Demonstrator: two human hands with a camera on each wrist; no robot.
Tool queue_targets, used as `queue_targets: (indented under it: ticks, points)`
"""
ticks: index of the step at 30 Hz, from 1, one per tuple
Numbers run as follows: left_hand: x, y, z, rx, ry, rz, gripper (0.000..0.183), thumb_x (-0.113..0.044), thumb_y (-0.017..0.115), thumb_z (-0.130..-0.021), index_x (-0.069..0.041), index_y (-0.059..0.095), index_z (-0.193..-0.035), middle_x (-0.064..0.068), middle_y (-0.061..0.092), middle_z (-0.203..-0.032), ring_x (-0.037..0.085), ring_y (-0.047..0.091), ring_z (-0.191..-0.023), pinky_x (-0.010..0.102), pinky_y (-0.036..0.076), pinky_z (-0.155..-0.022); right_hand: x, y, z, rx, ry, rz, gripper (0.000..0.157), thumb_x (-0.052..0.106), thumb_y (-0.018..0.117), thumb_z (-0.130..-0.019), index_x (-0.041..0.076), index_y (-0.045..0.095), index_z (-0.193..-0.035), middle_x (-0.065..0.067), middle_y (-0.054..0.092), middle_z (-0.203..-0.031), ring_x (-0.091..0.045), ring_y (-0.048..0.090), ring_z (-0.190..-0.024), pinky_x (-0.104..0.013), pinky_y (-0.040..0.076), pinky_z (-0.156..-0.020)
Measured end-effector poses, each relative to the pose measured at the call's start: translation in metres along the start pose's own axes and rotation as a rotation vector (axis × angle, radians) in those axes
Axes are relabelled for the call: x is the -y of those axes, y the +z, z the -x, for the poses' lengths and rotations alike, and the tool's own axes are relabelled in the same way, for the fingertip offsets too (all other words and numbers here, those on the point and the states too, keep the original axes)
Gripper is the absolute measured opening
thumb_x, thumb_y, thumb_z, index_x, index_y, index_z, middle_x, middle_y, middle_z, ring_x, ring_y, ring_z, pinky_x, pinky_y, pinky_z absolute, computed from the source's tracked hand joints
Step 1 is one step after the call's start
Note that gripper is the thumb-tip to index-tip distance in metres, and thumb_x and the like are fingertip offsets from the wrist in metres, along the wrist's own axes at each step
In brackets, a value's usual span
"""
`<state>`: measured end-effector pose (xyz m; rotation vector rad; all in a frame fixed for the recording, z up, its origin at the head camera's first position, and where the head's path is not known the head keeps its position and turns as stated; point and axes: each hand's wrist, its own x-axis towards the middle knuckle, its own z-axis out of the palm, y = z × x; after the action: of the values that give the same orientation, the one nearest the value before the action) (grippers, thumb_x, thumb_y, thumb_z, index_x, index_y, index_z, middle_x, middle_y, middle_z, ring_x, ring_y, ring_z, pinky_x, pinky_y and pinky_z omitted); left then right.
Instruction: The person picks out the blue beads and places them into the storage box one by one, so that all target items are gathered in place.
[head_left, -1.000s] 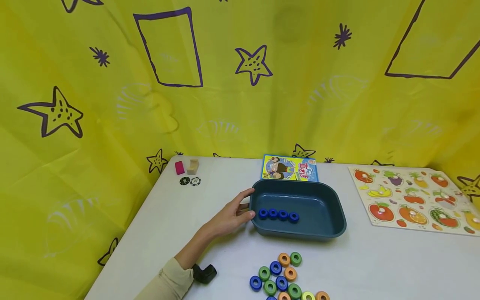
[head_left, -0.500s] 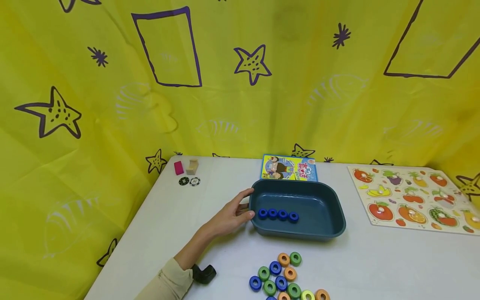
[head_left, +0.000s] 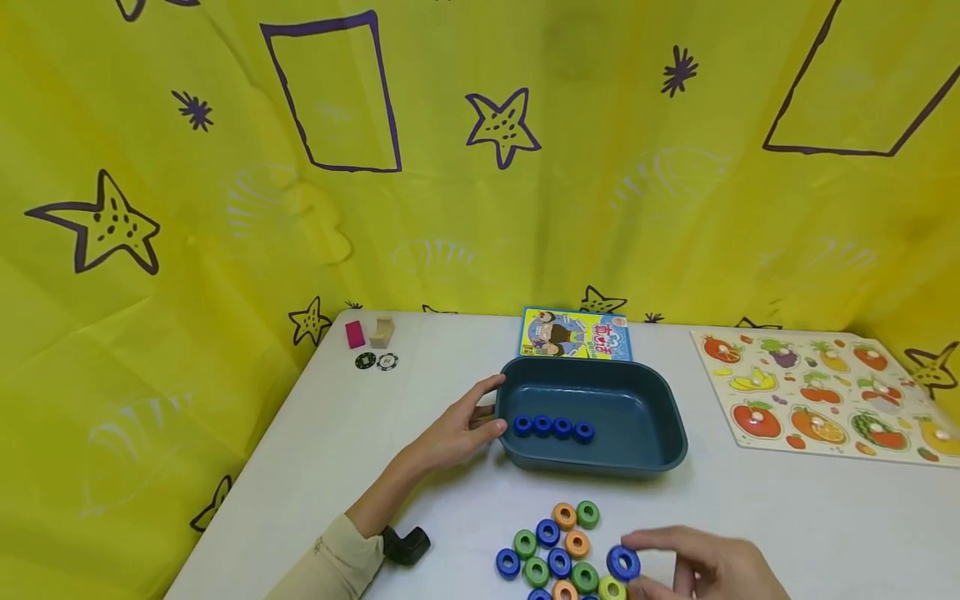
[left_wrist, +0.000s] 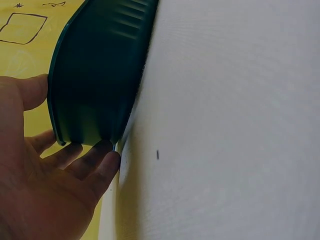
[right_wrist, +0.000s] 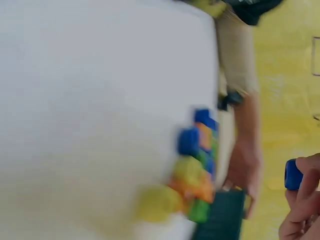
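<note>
A dark teal plastic basin [head_left: 637, 425] stands mid-table, with a row of several blue rings [head_left: 542, 432] along its inner left side. My left hand [head_left: 453, 433] grips the basin's left end. In the left wrist view its thumb lies at the rim and its fingers [left_wrist: 102, 170] spread along the outer wall. At the lower right of the head view, my right hand [head_left: 720, 567] pinches a blue ring [head_left: 612, 565] between thumb and index finger. Beneath and left of it lie loose rings in green, orange, blue and yellow, among them a green ring [head_left: 527, 553].
Behind the basin lies a colourful card box [head_left: 536, 342]. A fruit puzzle board [head_left: 813, 437] is at the right. At the back left are a pink block [head_left: 355, 334], a wooden block [head_left: 382, 333] and two chips. A yellow curtain [head_left: 442, 200] hangs behind the table.
My right hand has come into the head view from the lower right, a blue ring pinched in it. The left hand keeps its hold on the basin.
</note>
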<state>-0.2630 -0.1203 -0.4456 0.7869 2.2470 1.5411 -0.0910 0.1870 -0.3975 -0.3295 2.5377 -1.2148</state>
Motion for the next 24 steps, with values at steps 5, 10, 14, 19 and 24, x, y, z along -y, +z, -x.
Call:
queue_targets:
  ticks: [5, 10, 14, 19, 24]
  points:
    - [0.004, 0.002, -0.002, -0.012, 0.0, -0.008, 0.064, -0.027, 0.056, -0.094, -0.029, 0.02, -0.148, -0.002, 0.021, -0.151, 0.024, 0.041, -0.126, 0.031, 0.039, -0.097, 0.034, -0.029, -0.041, -0.181, -0.029, -0.032, 0.033, 0.042, 0.077, -0.072, 0.027, 0.069, -0.101, 0.0, 0.053, -0.06, -0.014, 0.049, -0.054, -0.024, 0.037, -0.044]
    - [0.005, 0.001, 0.0, -0.018, 0.011, -0.012, 0.063, -0.029, 0.056, -0.094, -0.032, 0.021, -0.147, -0.002, 0.022, -0.15, 0.024, 0.042, -0.126, 0.033, 0.039, -0.098, 0.027, -0.045, -0.104, -0.165, -0.232, -0.035, 0.029, 0.037, 0.077, -0.074, 0.026, 0.07, -0.1, -0.001, 0.054, -0.061, -0.015, 0.047, -0.051, -0.024, 0.035, -0.041]
    - [0.006, 0.0, 0.0, -0.014, 0.011, -0.012, 0.064, -0.029, 0.056, -0.094, -0.032, 0.02, -0.146, -0.002, 0.022, -0.15, 0.023, 0.042, -0.126, 0.034, 0.038, -0.099, 0.017, -0.047, -0.148, -0.129, -0.267, -0.031, 0.028, 0.037, 0.077, -0.075, 0.026, 0.07, -0.1, 0.001, 0.061, -0.07, -0.017, 0.046, -0.051, -0.025, 0.034, -0.041]
    - [0.002, 0.0, 0.002, 0.001, -0.005, -0.004, 0.065, -0.025, 0.055, -0.095, -0.028, 0.019, -0.148, 0.002, 0.02, -0.151, 0.027, 0.041, -0.126, 0.037, 0.037, -0.1, 0.004, -0.039, -0.185, -0.086, -0.238, -0.029, 0.028, 0.035, 0.077, -0.076, 0.023, 0.071, -0.1, 0.005, 0.067, -0.092, -0.019, 0.051, -0.062, -0.026, 0.042, -0.051]
    - [-0.025, -0.003, 0.007, 0.03, -0.022, -0.011, 0.065, -0.019, 0.053, -0.096, -0.015, 0.017, -0.149, 0.011, 0.018, -0.151, 0.031, 0.04, -0.127, 0.038, 0.037, -0.1, -0.002, -0.028, -0.203, -0.06, -0.256, 0.022, 0.025, 0.029, 0.075, -0.079, 0.019, 0.071, -0.101, 0.004, 0.068, -0.095, -0.019, 0.055, -0.076, -0.032, 0.048, -0.065]
